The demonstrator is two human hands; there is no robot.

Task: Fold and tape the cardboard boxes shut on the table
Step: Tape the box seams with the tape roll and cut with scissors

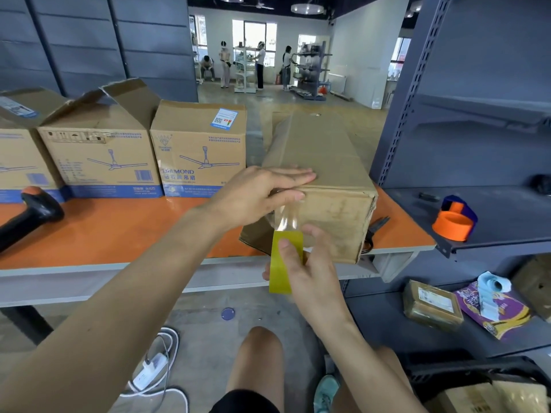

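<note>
A long plain cardboard box (325,162) lies closed on the orange table (119,234), its near end overhanging the front edge. My left hand (262,192) presses flat on the box's near top edge, fingers straight, thumb on the end face over a strip of clear tape (284,217). That strip runs down to a yellowish tape roll (283,263), which my right hand (310,269) grips in front of the box's end. To the left stand three printed ceiling-fan boxes; the middle one (98,150) has open flaps, the right one (199,150) is closed.
A black handheld scanner (29,216) lies on the table's left. Scissors (375,231) sit beside the box's right end. An orange-and-blue tape dispenser (454,219) rests on the grey shelf to the right. Packages lie on the lower shelf. A power strip and cable lie on the floor.
</note>
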